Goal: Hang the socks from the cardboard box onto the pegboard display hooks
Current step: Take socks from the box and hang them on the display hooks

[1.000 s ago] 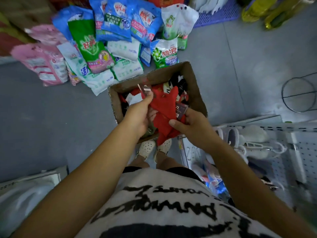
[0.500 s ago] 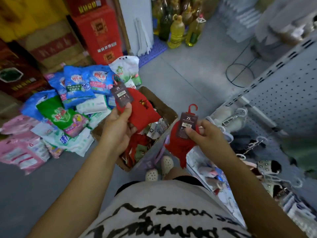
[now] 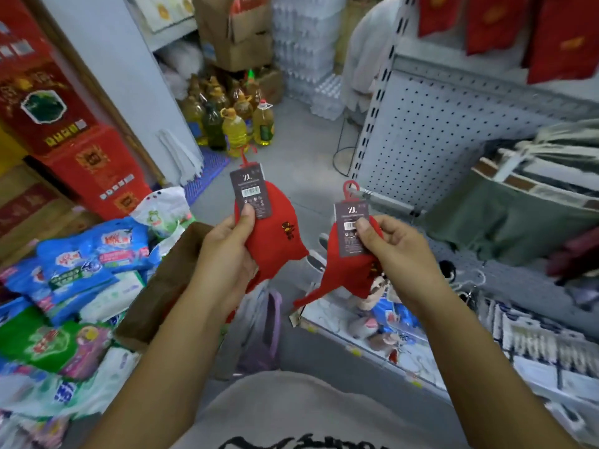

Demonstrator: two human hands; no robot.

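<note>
My left hand [image 3: 227, 254] grips a pair of red socks [image 3: 278, 228] with a dark card label and a red plastic hook on top. A second pair of red socks [image 3: 348, 277], carded the same way, is pinched by my right hand [image 3: 395, 251] at its label. Both pairs are held up at chest height, side by side and apart. The cardboard box [image 3: 168, 280] stands on the floor below my left forearm, its inside hidden. The white pegboard [image 3: 431, 131] rises at the right, past my right hand, with a bare hook [image 3: 385, 197] sticking out near the right pair.
Detergent bags [image 3: 81, 286] are heaped on the floor at the left. Oil bottles [image 3: 233, 124] and red cartons [image 3: 64, 124] stand further back. Folded clothes [image 3: 518, 202] and hangers fill the right shelf, and red packets [image 3: 518, 24] hang above the pegboard. Slippers lie on the low shelf.
Both hands lifted the two sock pairs out of the box and raised them. My view swung up from the box toward the pegboard.
</note>
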